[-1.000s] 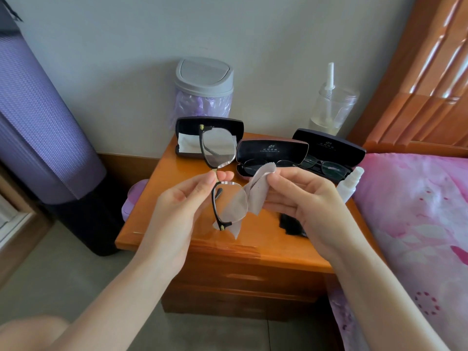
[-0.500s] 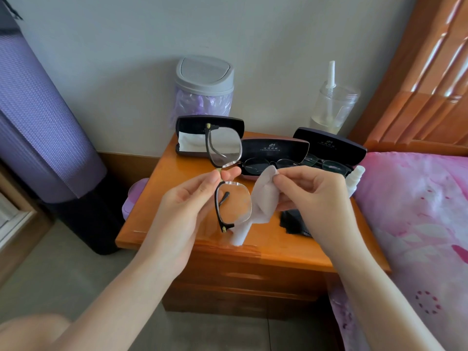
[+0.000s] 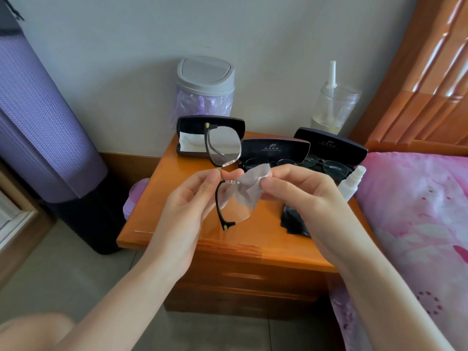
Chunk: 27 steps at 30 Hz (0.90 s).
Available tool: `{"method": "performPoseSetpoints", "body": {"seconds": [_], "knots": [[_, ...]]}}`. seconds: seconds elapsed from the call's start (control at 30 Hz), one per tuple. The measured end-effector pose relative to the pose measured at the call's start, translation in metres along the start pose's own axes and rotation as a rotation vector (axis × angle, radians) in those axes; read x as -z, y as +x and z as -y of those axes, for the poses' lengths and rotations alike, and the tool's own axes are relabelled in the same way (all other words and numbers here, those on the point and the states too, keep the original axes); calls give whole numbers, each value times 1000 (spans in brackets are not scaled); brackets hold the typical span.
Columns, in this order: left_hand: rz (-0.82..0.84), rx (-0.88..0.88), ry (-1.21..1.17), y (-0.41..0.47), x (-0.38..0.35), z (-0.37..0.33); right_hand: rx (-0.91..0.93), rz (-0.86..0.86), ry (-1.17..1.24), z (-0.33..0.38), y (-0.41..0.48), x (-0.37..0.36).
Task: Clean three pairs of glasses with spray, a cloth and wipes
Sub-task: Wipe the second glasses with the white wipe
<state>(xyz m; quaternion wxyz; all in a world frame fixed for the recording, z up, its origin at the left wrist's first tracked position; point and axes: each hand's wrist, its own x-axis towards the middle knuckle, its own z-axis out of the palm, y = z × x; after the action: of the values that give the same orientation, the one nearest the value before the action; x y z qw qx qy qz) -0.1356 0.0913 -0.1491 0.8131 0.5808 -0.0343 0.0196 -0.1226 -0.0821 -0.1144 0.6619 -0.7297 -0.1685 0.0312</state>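
Observation:
My left hand [image 3: 187,206] pinches the bridge of a pair of black half-rim glasses [image 3: 222,148], held upright above the wooden nightstand [image 3: 248,239]. My right hand [image 3: 298,191] holds a grey cleaning cloth [image 3: 249,188] pressed against the back of the lower lens [image 3: 234,206]. Two more pairs of glasses lie in open black cases, one in the middle [image 3: 273,162] and one at the right [image 3: 326,165]. A small white spray bottle [image 3: 352,182] stands just right of my right hand.
An open empty case with a white cloth [image 3: 192,145] sits at the back left. A grey swing-lid bin [image 3: 205,87] and a clear jar [image 3: 334,107] stand against the wall. A black cloth [image 3: 295,221] lies on the nightstand. A pink bed [image 3: 417,224] borders the right; a purple wipes box [image 3: 134,196] is left.
My right hand has slid the cloth up from the lower part of the lens to its upper edge near the bridge. The glasses have shifted slightly right.

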Motion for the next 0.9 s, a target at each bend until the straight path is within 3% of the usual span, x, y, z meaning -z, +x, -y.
{"method": "performPoseSetpoints", "body": {"seconds": [0.23,0.53,0.73,0.9], "knots": [[4,-31,84,0,1,1,53,20,47,0,1,-1],[21,-40,76,-1,-1,-3,212,-97,-33,5,-2,0],[37,-25,94,-2,0,-2,362,-230,-415,-5,0,-5],[13,-11,79,-1,0,0,300,-256,-362,-10,3,-1]]}}
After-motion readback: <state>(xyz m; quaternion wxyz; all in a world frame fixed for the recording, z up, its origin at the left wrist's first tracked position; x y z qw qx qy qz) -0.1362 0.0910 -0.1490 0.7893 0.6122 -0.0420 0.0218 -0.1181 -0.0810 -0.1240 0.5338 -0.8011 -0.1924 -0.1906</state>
